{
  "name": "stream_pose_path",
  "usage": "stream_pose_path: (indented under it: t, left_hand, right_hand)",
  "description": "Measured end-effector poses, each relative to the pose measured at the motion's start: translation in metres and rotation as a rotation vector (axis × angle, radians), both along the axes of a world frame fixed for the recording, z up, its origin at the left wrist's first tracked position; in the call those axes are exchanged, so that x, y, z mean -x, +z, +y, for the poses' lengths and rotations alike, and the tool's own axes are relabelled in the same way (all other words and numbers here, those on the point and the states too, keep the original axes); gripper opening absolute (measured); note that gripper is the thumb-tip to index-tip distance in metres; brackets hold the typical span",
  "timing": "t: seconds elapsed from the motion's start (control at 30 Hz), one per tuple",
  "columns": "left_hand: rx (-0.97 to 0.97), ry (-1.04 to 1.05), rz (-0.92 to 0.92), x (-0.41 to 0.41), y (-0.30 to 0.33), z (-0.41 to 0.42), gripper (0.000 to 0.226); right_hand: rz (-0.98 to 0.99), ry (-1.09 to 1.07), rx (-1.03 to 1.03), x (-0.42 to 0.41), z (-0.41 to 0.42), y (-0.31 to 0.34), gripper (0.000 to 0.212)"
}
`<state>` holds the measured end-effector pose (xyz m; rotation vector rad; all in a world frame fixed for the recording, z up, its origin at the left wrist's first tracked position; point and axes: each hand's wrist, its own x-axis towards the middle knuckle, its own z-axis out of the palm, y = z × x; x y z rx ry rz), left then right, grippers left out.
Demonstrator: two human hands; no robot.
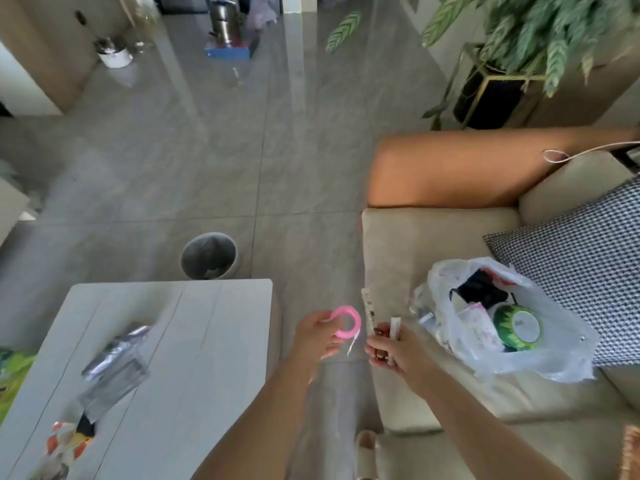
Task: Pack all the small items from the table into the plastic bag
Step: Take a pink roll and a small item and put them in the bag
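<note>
At the far left, the table (194,341) carries what remains to be packed: a blurred silvery packet (114,362) lying with its long axis running diagonally from lower left to upper right, and, near the table's lower left edge, a cluster of orange-and-white items (67,441) too blurred to identify. Moving right, past the table's right edge and over the floor gap, the left hand (317,336) pinches a pink tape roll (344,322) at its rim, fingers curled on it, with a loose tail of tape hanging below the roll. Just beside it, not touching so far as can be seen, the right hand (394,349) is closed round a bundle of slim tubes (379,322) held roughly upright, their tops pointing away from the person; a dark red item appears among them but cannot be named. Further right, on the sofa seat (415,244), lies the plastic bag (547,348), its mouth open upward and toward the hands, already holding a green bowl-like container, a dark item and pale packets. Assessment: both hands are loaded and sit between table and bag; the bag lies to the right of both, and the right hand is the nearer, almost at the bag's left edge. The likely delivery is therefore a short rightward carry, right hand first, the tubes tipped from upright to enter the mouth. The bag's limp rim may fold inward and obstruct entry.
</note>
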<state>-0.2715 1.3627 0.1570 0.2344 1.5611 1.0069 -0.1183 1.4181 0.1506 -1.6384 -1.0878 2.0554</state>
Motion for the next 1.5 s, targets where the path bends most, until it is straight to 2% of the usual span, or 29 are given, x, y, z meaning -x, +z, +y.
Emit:
stream_pose_path:
  t: [0.17,0.27,0.4,0.5,0.6,0.67,0.77,0.87,0.93,1.03,1.1,1.17,1.27,1.4,1.5]
  left_hand:
    - [0.01,-0.142,0.02,-0.083,0.009,0.075,0.012]
    - [0.034,-0.198,0.047,-0.13,0.003,0.118,0.019]
    - [0.063,-0.18,-0.053,-0.185,-0.013,0.17,0.017]
    - [0.097,-0.232,-0.1,-0.222,-0.026,0.203,0.018]
    - [0.172,-0.308,-0.041,-0.254,-0.052,0.221,0.025]
    - [0.209,-0.328,0.037,-0.264,-0.071,0.229,0.026]
    - [0.223,-0.279,0.088,-0.266,-0.088,0.244,0.007]
    - [0.225,-0.286,0.115,-0.26,-0.105,0.261,0.025]
    - [0.213,-0.354,0.161,-0.258,-0.113,0.266,0.024]
    - [0.201,-0.34,0.143,-0.253,-0.117,0.258,0.025]
    - [0.221,-0.329,0.099,-0.249,-0.116,0.246,0.021]
    - [0.24,-0.363,0.064,-0.241,-0.113,0.232,0.027]
    - [0.229,-0.388,0.087,-0.226,-0.106,0.21,0.029]
    - [0.196,-0.364,0.064,-0.2,-0.089,0.179,0.02]
    - [0.159,-0.37,0.102,-0.171,-0.083,0.154,0.016]
  right_hand:
    - [-0.047,-0.255,-0.004,-0.094,0.058,0.008,0.013]
    - [-0.075,-0.407,0.023,-0.145,0.096,-0.002,0.013]
    - [-0.158,-0.553,0.06,-0.201,0.137,-0.021,0.01]
    - [-0.195,-0.572,0.137,-0.231,0.16,-0.045,0.015]
    - [-0.219,-0.509,0.224,-0.247,0.176,-0.073,0.019]
    - [-0.234,-0.484,0.246,-0.25,0.183,-0.09,0.016]
    - [-0.203,-0.492,0.23,-0.245,0.197,-0.108,0.017]
    - [-0.127,-0.536,0.159,-0.236,0.21,-0.119,0.019]
    - [-0.125,-0.562,0.1,-0.23,0.213,-0.125,0.031]
    - [-0.159,-0.585,0.097,-0.226,0.208,-0.135,0.054]
    - [-0.256,-0.54,0.104,-0.224,0.2,-0.143,0.058]
    - [-0.358,-0.491,0.087,-0.219,0.189,-0.144,0.053]
    - [-0.453,-0.429,-0.012,-0.204,0.17,-0.134,0.03]
    - [-0.399,-0.427,-0.127,-0.17,0.145,-0.113,0.026]
    - [-0.337,-0.286,-0.192,-0.134,0.122,-0.097,0.019]
